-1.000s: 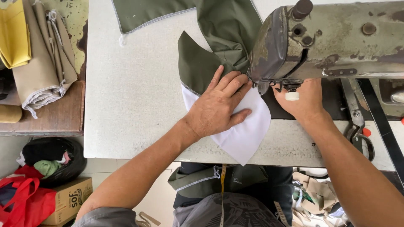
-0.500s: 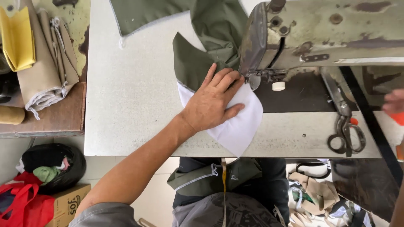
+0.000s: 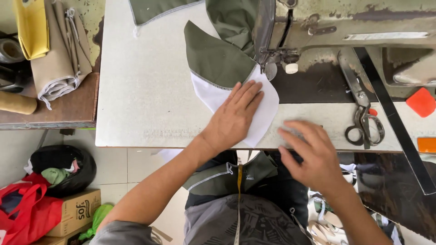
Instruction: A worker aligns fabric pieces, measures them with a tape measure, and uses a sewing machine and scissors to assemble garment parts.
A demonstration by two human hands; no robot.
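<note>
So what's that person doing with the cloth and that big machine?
A person sits at a sewing machine. Their left hand lies flat on a white fabric piece joined to olive green fabric, with the cloth's edge beside the needle. Their right hand hovers open near the table edge, holding nothing. Scissors lie to the right.

2 hands [image 3: 234, 119], 1 sewing machine [image 3: 345, 22], 1 pair of scissors [image 3: 362, 109], 1 white fabric piece [image 3: 268, 102]
</note>
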